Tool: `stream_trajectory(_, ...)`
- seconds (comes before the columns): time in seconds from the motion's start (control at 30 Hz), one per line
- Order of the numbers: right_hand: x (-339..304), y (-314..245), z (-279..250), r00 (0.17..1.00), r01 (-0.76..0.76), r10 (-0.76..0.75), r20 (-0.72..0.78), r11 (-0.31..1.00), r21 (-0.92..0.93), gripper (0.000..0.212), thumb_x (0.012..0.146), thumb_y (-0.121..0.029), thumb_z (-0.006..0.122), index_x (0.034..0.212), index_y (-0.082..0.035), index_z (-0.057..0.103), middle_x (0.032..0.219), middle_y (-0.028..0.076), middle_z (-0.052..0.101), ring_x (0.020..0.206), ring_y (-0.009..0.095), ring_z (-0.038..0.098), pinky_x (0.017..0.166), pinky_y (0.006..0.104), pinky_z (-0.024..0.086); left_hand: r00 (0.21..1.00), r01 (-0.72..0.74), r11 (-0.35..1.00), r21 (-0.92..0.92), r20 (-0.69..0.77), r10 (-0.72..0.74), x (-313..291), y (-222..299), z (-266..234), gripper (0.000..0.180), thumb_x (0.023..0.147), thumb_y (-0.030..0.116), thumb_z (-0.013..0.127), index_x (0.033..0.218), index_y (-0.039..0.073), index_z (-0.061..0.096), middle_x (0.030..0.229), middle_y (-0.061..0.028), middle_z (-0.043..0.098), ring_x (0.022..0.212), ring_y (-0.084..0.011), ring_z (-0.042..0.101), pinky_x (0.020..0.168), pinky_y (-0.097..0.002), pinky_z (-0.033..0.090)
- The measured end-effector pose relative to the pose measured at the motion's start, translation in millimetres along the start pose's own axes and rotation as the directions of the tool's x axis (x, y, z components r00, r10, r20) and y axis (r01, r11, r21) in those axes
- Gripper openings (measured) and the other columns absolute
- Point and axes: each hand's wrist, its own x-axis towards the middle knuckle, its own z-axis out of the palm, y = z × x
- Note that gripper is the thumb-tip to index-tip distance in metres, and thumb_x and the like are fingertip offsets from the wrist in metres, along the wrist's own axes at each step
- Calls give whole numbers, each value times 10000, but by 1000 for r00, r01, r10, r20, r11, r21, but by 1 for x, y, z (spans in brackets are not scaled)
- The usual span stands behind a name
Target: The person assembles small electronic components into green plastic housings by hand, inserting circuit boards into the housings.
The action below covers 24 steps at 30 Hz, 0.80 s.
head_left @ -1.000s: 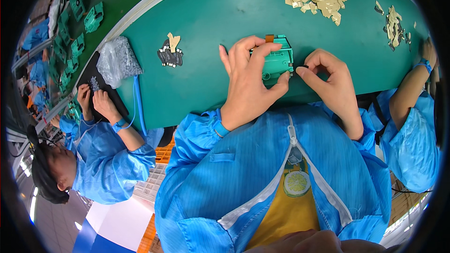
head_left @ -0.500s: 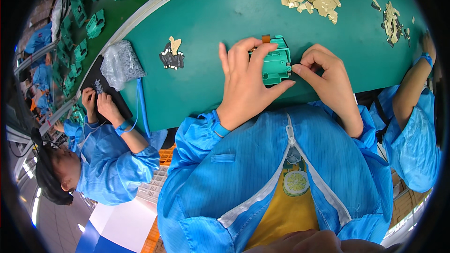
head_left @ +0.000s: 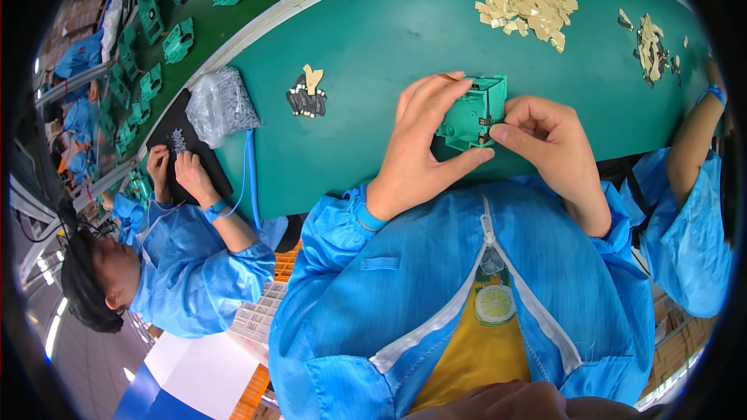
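1. Green tabletop (head_left: 373,54) spreads beneath the green housing (head_left: 465,118), held near the front edge, hollow side showing.
2. Left hand (head_left: 420,149) grasps the housing, fingers over its left side, thumb low.
3. Right hand (head_left: 556,140) meets its right wall, thumb and fingers bent close; whether they pinch anything, I cannot tell.
4. Beyond lies a beige pile (head_left: 527,9).
5. Leftward, a co-worker's hands (head_left: 193,175) work beside a bag (head_left: 222,109).
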Motion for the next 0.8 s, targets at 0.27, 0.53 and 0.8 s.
stream_trajectory(0.27, -5, -7, 6, 1000, 17, -17, -1, 987, -158, 107, 935, -61, 713, 899, 27, 662, 785, -11, 658, 721, 22, 573, 604, 205, 437, 982, 181, 968, -175, 78, -169, -7, 3, -5, 652, 799, 28, 774, 1407, 53, 538, 1472, -126, 487, 1377, -284, 478, 1125, -428, 410)
stream_trajectory(0.53, -3, -12, 9, 1000, 23, -20, 15, 970, -243, 117, 905, -60, 723, 872, 35, 665, 795, 21, 673, 719, 57, 597, 628, 240, 477, 964, 267, 923, -276, 89, -252, -7, 6, -4, 629, 779, -71, 711, 1364, 64, 521, 1459, -119, 454, 1383, -270, 462, 1133, -458, 421)
stream_trajectory(0.8, 0, -11, 11, 994, 109, -107, 23, 930, -350, 151, 867, -55, 749, 831, 47, 643, 752, 84, 659, 683, 128, 632, 623, 280, 513, 951, 311, 906, -286, 99, -294, -6, 7, -4, 610, 769, -90, 689, 1329, 66, 507, 1453, -114, 441, 1379, -262, 454, 1130, -475, 428)
